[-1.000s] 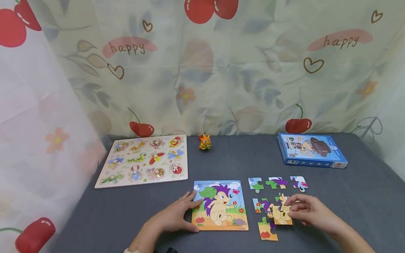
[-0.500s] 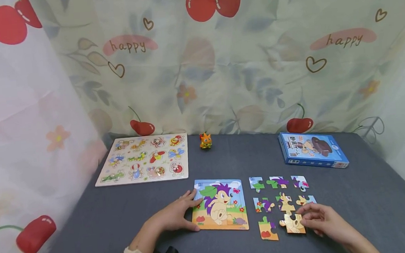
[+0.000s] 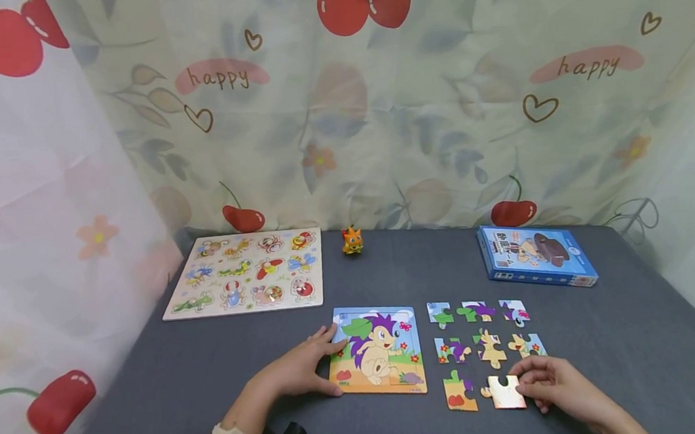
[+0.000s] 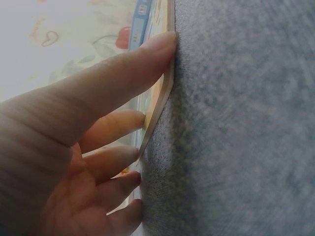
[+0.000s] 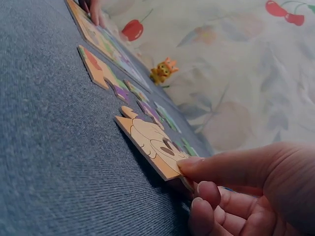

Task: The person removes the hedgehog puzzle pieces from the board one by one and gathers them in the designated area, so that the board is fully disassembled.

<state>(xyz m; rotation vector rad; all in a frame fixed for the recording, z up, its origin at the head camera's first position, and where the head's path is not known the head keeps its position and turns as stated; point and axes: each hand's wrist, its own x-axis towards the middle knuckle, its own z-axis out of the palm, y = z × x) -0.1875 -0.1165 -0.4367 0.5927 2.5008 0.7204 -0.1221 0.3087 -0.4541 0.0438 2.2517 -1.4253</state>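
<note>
My right hand (image 3: 553, 386) pinches a jigsaw piece (image 3: 507, 393) at its right edge, thumb on top and fingers below. In the right wrist view this jigsaw piece (image 5: 150, 137) shows a cream body with feet on orange; glare whitens it in the head view. It sits low over the cloth, right of the orange piece with red shapes (image 3: 459, 393). My left hand (image 3: 301, 367) rests at the left side of the hedgehog puzzle board (image 3: 405, 369), fingers spread on its edge. The left thumb (image 4: 160, 49) touches the board's near corner.
Several loose jigsaw pieces, among them a cream middle piece (image 3: 491, 350), lie in rows right of the board. Behind stand an insect peg board (image 3: 250, 305), a small orange-and-yellow figure (image 3: 352, 242) and a blue box (image 3: 537, 256). A patterned curtain (image 3: 378, 139) encloses the table.
My right hand has moved right and toward me with the jigsaw piece, from over the middle pieces to the near row, uncovering the pieces there. The left hand has stayed at the board.
</note>
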